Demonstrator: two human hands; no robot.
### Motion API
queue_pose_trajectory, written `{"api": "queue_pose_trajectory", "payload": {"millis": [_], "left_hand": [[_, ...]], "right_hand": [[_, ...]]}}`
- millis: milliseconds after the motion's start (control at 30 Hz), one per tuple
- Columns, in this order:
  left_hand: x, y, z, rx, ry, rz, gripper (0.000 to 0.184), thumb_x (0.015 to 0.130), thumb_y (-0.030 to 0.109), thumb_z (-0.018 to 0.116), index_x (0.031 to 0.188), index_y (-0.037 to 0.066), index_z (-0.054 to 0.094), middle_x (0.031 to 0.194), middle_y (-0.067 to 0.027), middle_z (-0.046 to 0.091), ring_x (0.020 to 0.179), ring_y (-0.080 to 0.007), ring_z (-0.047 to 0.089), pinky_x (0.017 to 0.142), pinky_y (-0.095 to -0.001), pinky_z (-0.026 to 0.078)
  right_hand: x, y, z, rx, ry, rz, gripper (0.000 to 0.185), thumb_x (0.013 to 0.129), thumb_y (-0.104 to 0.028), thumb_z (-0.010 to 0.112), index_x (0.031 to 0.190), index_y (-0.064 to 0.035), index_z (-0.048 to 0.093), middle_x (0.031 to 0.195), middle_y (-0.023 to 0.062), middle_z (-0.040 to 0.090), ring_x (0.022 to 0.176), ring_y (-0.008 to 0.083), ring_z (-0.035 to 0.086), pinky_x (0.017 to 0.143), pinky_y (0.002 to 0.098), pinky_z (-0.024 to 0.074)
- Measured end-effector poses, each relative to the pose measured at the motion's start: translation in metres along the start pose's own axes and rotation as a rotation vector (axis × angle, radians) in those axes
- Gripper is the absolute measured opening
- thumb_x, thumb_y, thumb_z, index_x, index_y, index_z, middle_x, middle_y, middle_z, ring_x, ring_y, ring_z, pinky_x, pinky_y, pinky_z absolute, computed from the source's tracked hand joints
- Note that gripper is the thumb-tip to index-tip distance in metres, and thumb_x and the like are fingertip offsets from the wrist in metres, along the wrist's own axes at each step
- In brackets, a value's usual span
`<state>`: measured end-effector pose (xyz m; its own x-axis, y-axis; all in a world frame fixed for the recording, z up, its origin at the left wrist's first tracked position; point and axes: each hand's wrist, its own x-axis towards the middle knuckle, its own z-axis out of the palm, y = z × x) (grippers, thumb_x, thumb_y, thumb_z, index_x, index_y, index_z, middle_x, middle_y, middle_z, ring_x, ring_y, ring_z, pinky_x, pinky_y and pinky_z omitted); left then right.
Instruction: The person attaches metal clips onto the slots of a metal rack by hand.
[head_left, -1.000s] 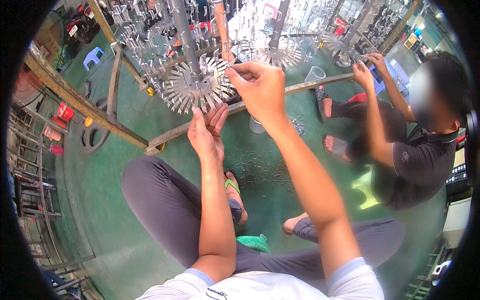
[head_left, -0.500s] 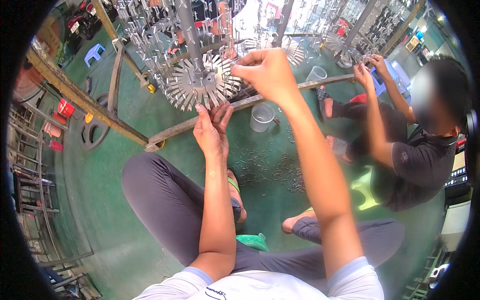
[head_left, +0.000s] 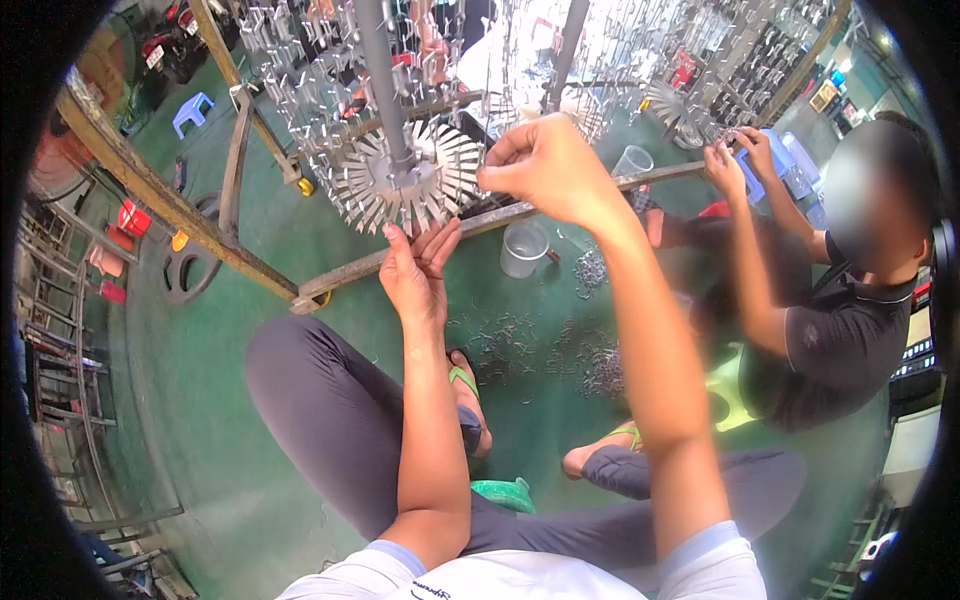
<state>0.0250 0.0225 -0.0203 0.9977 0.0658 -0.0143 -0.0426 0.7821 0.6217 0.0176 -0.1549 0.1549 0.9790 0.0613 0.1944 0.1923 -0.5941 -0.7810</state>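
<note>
A round metal rack disc (head_left: 412, 180) with slotted, finger-like edges hangs on a grey post (head_left: 380, 80). Above it, many small bent metal pieces (head_left: 300, 85) hang in rows around the post. My left hand (head_left: 415, 275) is palm up just below the disc's front edge, thumb and fingers apart. By the right edge of the disc is my right hand (head_left: 555, 172), with thumb and fingertips pinched together. Whatever is between those fingertips is too small or hidden to make out.
A clear plastic cup (head_left: 524, 250) stands on the green floor beside the frame's lower bar (head_left: 480, 222). Small metal pieces (head_left: 602, 370) lie scattered and heaped nearby. At the right a co-worker (head_left: 850, 330) sits, both hands raised at another rack (head_left: 680, 112).
My right hand has moved slightly right and down, with its fingers still pinched. My left hand has dropped a little below the disc's edge. A pile of metal pieces by the cup shows more fully.
</note>
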Motion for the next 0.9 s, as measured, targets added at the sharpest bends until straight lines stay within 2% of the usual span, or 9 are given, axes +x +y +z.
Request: {"api": "queue_pose_trajectory", "payload": {"millis": [67, 167, 300, 333, 433, 467, 600, 833, 900], "left_hand": [[0.004, 0.0, -0.005, -0.007, -0.005, 0.007, 0.062, 0.101, 0.052, 0.061, 0.107, -0.009, 0.057, 0.105, -0.027, 0.071, 0.104, -0.0429, 0.073, 0.087, -0.0458, 0.065], [0.005, 0.003, -0.006, -0.021, 0.048, 0.024, 0.063, 0.103, 0.049, 0.059, 0.108, -0.014, 0.054, 0.107, -0.0339, 0.068, 0.099, -0.0439, 0.074, 0.086, -0.0465, 0.066], [0.014, 0.004, -0.013, -0.041, 0.096, 0.038, 0.067, 0.1, 0.055, 0.062, 0.105, -0.012, 0.057, 0.099, -0.0241, 0.07, 0.092, -0.0385, 0.075, 0.082, -0.0438, 0.066], [0.015, 0.004, -0.012, -0.037, 0.122, 0.049, 0.066, 0.099, 0.057, 0.062, 0.103, -0.009, 0.057, 0.092, -0.0186, 0.069, 0.087, -0.0357, 0.075, 0.079, -0.0426, 0.066], [0.018, 0.007, -0.019, -0.055, 0.113, 0.017, 0.062, 0.099, 0.057, 0.063, 0.099, -0.005, 0.059, 0.089, -0.0172, 0.069, 0.086, -0.0347, 0.075, 0.077, -0.0421, 0.066], [0.021, 0.006, -0.021, -0.1, 0.094, 0.017, 0.059, 0.098, 0.057, 0.065, 0.088, -0.001, 0.061, 0.085, -0.0168, 0.07, 0.081, -0.0345, 0.075, 0.074, -0.0431, 0.066], [0.023, 0.013, -0.024, -0.229, 0.033, -0.067, 0.057, 0.096, 0.057, 0.067, 0.071, 0.005, 0.062, 0.077, -0.0155, 0.071, 0.07, -0.0339, 0.074, 0.067, -0.0443, 0.065], [0.033, 0.009, -0.018, -0.165, 0.057, -0.237, 0.061, 0.09, 0.064, 0.07, 0.074, 0.006, 0.064, 0.078, -0.0144, 0.071, 0.07, -0.0287, 0.073, 0.066, -0.0404, 0.064], [0.03, 0.008, -0.014, -0.164, 0.033, -0.252, 0.063, 0.09, 0.066, 0.07, 0.078, 0.004, 0.065, 0.084, -0.0151, 0.072, 0.077, -0.0287, 0.074, 0.072, -0.0408, 0.064]], "right_hand": [[-0.005, 0.001, -0.001, 0.017, 0.005, 0.0, 0.02, 0.078, -0.013, 0.079, 0.086, 0.005, 0.077, 0.074, 0.0059, 0.072, 0.067, 0.0084, 0.062, 0.062, 0.027, 0.0505], [-0.011, 0.002, 0.0, 0.014, 0.022, 0.03, 0.02, 0.078, -0.013, 0.08, 0.086, 0.0046, 0.076, 0.074, 0.0058, 0.072, 0.067, 0.0078, 0.062, 0.062, 0.0266, 0.0504], [-0.021, 0.009, 0.004, 0.098, 0.068, -0.042, 0.018, 0.08, -0.012, 0.08, 0.086, 0.0049, 0.075, 0.072, 0.0027, 0.07, 0.067, 0.0056, 0.061, 0.06, 0.0239, 0.048], [-0.025, 0.006, 0.003, 0.112, 0.078, -0.067, 0.016, 0.082, -0.01, 0.079, 0.086, 0.0045, 0.074, 0.072, 0.0008, 0.068, 0.065, 0.0044, 0.059, 0.059, 0.0233, 0.047], [-0.029, 0.018, 0.005, 0.206, 0.063, -0.092, 0.013, 0.084, -0.009, 0.078, 0.087, 0.0036, 0.073, 0.071, -0.0009, 0.066, 0.064, 0.0032, 0.057, 0.057, 0.0229, 0.0462], [-0.031, 0.022, 0.007, 0.218, 0.064, -0.1, 0.013, 0.084, -0.008, 0.077, 0.087, 0.0034, 0.072, 0.07, -0.0012, 0.065, 0.064, 0.003, 0.057, 0.057, 0.0227, 0.046], [-0.035, 0.024, 0.009, 0.218, 0.07, -0.132, 0.011, 0.085, -0.007, 0.077, 0.087, 0.0031, 0.072, 0.07, -0.0019, 0.064, 0.064, 0.0024, 0.057, 0.057, 0.0221, 0.0454], [-0.04, 0.014, 0.01, 0.218, 0.034, -0.133, 0.013, 0.082, -0.008, 0.077, 0.085, 0.0029, 0.072, 0.069, -0.0015, 0.062, 0.064, 0.004, 0.054, 0.057, 0.0237, 0.0446], [-0.042, 0.011, 0.011, 0.207, 0.023, -0.121, 0.013, 0.081, -0.008, 0.077, 0.085, 0.0029, 0.073, 0.068, -0.001, 0.062, 0.064, 0.0045, 0.055, 0.057, 0.0244, 0.0447]]}}
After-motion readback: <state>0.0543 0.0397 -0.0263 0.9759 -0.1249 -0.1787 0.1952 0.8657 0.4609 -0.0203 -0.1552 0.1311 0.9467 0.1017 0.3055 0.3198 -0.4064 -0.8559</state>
